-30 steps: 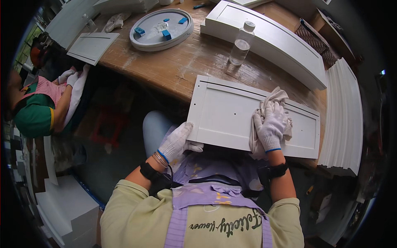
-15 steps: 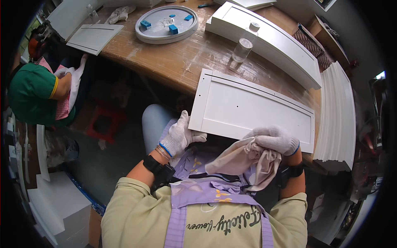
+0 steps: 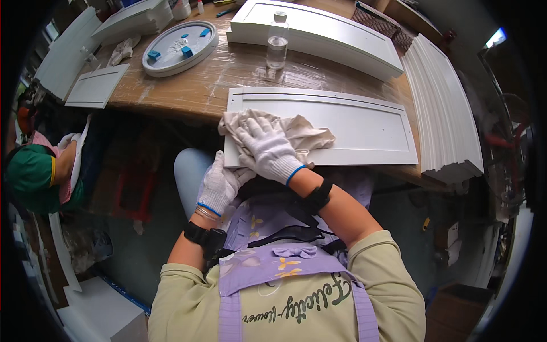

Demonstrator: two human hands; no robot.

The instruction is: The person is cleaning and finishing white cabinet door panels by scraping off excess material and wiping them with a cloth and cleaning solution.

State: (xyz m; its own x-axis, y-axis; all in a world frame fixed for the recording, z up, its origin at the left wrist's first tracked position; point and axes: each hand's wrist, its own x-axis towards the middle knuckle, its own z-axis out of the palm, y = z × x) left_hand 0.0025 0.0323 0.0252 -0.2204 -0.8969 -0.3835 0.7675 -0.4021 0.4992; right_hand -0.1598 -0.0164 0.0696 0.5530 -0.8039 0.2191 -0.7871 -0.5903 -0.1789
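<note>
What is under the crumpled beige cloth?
Beneath the crumpled beige cloth is the left part of the rectangular white framed panel, visible around it; the surface directly covered, and anything on it, cannot be seen.

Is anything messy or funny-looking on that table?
Just one thing: the round tray has a whitish patch near its middle, among blue blocks, which looks a bit like a spill. The white panel shows no damage I can see, though the rag under the right hand covers part.

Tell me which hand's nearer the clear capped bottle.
Right. The right hand, on the cloth, is below the bottle in view; the left hand is farther, lower left.
</note>
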